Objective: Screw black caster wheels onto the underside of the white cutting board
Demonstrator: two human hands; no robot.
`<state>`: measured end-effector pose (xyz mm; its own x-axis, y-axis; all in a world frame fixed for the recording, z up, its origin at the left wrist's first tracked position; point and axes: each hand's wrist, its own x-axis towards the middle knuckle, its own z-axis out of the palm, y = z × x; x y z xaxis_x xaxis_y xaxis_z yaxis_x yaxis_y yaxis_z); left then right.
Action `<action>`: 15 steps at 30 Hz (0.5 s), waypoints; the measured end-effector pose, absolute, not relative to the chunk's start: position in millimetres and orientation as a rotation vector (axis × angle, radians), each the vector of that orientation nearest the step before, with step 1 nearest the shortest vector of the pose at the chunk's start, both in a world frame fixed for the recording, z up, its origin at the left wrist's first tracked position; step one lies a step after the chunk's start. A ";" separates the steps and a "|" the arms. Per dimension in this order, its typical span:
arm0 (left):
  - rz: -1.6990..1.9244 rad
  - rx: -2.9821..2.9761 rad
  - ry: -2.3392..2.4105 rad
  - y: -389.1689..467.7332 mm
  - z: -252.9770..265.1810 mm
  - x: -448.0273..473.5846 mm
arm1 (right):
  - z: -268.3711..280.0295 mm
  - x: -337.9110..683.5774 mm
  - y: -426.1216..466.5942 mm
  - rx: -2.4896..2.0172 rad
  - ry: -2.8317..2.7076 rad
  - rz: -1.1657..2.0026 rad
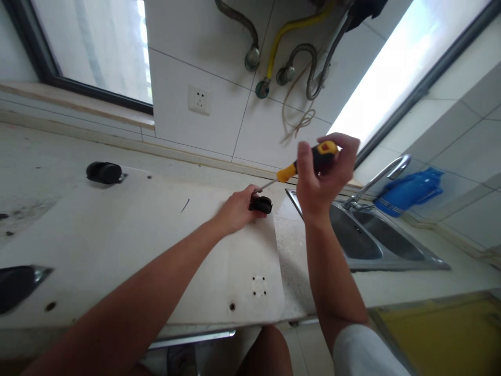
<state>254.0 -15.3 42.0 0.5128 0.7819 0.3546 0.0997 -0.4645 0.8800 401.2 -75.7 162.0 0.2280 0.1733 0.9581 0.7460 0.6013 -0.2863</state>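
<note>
My right hand (326,175) grips a yellow-and-black screwdriver (287,172) by its handle, the shaft slanting down to the left. Its tip reaches a black caster wheel (261,204) at the far right corner of a white board (156,230). Around that caster my left hand (240,209) is closed, fingers at its base beside the screwdriver tip. The screw itself is hidden. Another black caster (104,172) is at the board's far left, and one more (18,287) near the left edge. Several small holes (259,286) mark the near right corner.
Right of the board is a steel double sink (356,232) with a faucet (378,180). A blue thermos jug (410,190) stands behind it. Pipes and hoses (309,62) hang on the tiled wall, near a power socket (199,100). The counter's front edge runs below the board.
</note>
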 end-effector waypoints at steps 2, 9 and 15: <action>1.012 1.856 0.700 -15.2 40.9 254.7 | 152.2 416.5 -92.4 -0.895 -1.081 -0.328; 1.059 1.945 0.694 -16.6 41.9 250.6 | 42.8 466.0 -186.0 -1.055 -0.644 0.016; 1.333 1.963 0.824 -52.7 60.7 233.7 | -14.4 461.6 -213.9 -1.078 -0.359 0.290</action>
